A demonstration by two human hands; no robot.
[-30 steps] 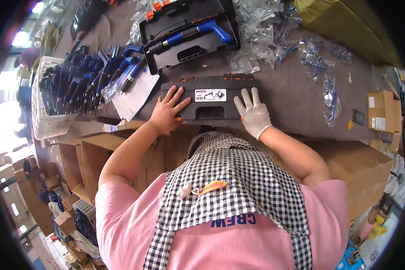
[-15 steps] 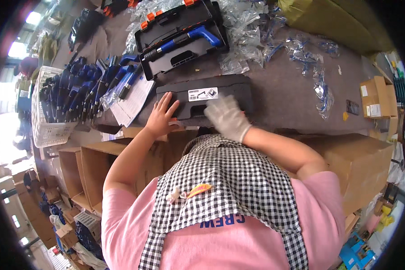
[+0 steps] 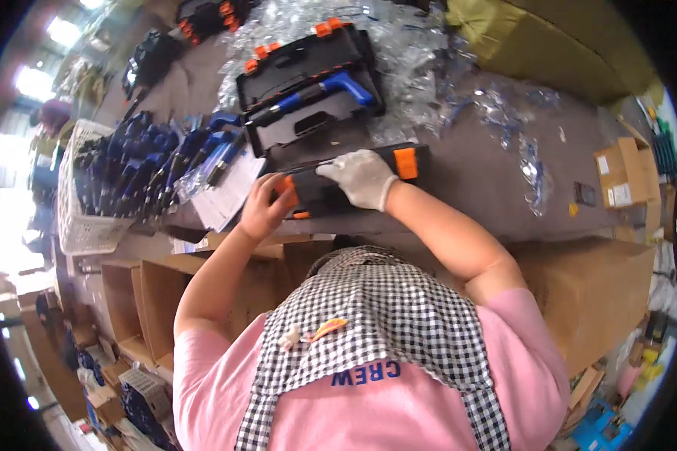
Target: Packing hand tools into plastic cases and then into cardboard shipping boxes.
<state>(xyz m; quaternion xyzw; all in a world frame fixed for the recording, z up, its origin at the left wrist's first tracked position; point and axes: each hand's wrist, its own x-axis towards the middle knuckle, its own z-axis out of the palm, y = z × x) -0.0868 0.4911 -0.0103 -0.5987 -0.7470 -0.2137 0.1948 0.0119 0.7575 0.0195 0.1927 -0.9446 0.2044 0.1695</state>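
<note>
A closed black plastic tool case (image 3: 325, 197) stands tilted on its edge at the near side of the table, its orange latches facing me. My bare left hand (image 3: 266, 207) grips its left end, fingers at the orange latch (image 3: 286, 192). My right hand (image 3: 362, 179), in a whitish glove, is closed over the upper edge of the case near the middle; its fingertips are partly hidden. The right orange latch (image 3: 405, 163) shows beside the glove. Just beyond lies an open black case (image 3: 306, 129) with a blue and black tool (image 3: 308, 98) in it.
On the left, a white plastic basket (image 3: 90, 237) holds several blue and black tools, with printed sheets (image 3: 222, 197) beside it. Clear plastic bags (image 3: 414, 83) cover the table's far side. Cardboard boxes (image 3: 579, 293) stand below the near edge; a smaller carton (image 3: 620, 177) is at right.
The case was lying with its labelled face up and is now tipped up, latches toward me. My right hand moved from its right part to the upper edge; my left grips the left end.
</note>
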